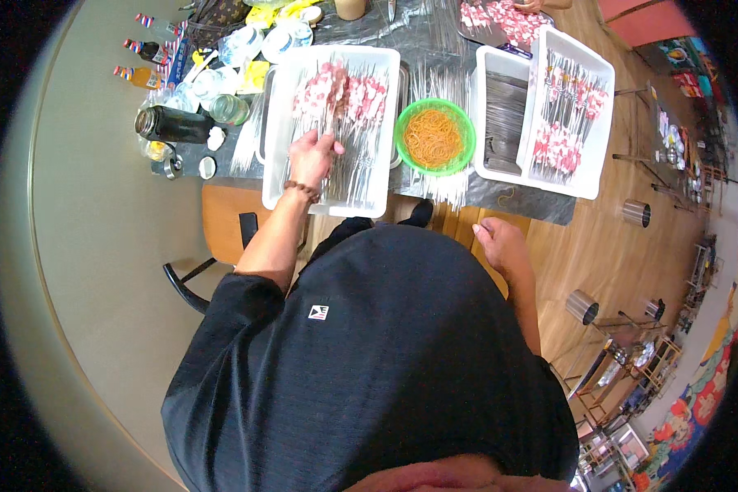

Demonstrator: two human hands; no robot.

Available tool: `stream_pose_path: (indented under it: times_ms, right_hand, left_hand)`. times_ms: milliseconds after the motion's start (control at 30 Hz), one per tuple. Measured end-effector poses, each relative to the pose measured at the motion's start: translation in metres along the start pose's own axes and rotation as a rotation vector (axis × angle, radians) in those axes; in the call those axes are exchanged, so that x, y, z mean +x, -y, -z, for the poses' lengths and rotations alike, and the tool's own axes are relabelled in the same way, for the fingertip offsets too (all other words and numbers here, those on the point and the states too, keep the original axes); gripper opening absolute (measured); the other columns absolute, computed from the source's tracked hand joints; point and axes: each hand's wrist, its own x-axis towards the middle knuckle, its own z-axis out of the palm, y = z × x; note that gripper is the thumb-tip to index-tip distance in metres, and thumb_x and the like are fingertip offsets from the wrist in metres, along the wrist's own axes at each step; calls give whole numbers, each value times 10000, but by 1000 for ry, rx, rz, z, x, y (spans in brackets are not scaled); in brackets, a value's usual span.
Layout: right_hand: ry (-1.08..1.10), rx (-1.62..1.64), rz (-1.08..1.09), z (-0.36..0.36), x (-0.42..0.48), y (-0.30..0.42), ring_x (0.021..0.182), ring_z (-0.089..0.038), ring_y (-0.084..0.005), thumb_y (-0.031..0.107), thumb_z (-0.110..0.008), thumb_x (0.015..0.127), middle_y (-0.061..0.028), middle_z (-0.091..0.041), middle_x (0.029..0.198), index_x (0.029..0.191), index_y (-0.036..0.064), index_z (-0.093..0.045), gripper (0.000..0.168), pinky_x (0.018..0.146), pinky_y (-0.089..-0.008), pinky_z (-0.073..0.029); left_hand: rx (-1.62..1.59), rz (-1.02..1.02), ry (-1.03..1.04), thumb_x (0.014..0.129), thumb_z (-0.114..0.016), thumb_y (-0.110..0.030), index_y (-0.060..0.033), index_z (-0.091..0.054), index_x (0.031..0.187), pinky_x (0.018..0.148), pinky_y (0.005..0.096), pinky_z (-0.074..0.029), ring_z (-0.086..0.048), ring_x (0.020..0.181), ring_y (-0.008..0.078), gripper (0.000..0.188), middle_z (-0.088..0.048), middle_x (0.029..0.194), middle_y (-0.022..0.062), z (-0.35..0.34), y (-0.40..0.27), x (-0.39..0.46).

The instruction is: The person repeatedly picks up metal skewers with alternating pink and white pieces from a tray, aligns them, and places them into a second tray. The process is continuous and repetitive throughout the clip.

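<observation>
My left hand (312,158), with a beaded bracelet at the wrist, is over a white plastic tray (275,178). Its fingers close on the bare ends of a bundle of meat skewers (335,83), whose meat ends point away from me. More metal skewers with pink and white meat lie in the same tray. My right hand (500,243) hangs just off the table's near edge, thumb against curled fingers, with nothing visible in it. Between the trays stands a green plastic bowl (401,132) of yellow-orange rubber bands (433,138), resting on loose skewers (452,189).
Right of the bowl, one white bin (481,123) holds bare skewers; another (601,147) holds meat skewers. Beyond, another person's hand (531,6) is at a tray of meat (507,21). Bottles (141,78), a black flask (175,126) and a glass jar (229,109) stand left. A chair (230,224) is near.
</observation>
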Motion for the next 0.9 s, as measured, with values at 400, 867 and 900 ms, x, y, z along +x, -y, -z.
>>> stream_pose_path:
  times_ms: [400,867,900]
  right_hand:
    - [93,68,196,-11,54,57,935,-702,-482,317,-660,1007,-271,-729,976,983,-7,-729,332,819,-539,-552]
    - [218,289,-131,-194,235,199,524,-724,-245,303,-657,1000,-132,-720,597,684,-4,-753,451,647,-388,-624]
    - [213,254,-147,-196,237,206,540,-732,-249,311,-667,998,-127,-716,587,667,1,-751,461,669,-390,-628]
  left_hand:
    - [-332,232,431,1141,-556,-288,25,-666,1273,388,229,-290,-377,412,69,357,-769,861,107,44,-21,-37]
    - [-228,113,270,1144,-552,-259,19,-688,1311,447,221,-311,-392,474,52,351,-786,897,137,134,-13,-91]
    - [-255,102,264,1143,-555,-260,18,-698,1287,447,219,-311,-392,474,51,344,-788,904,138,141,-10,-94]
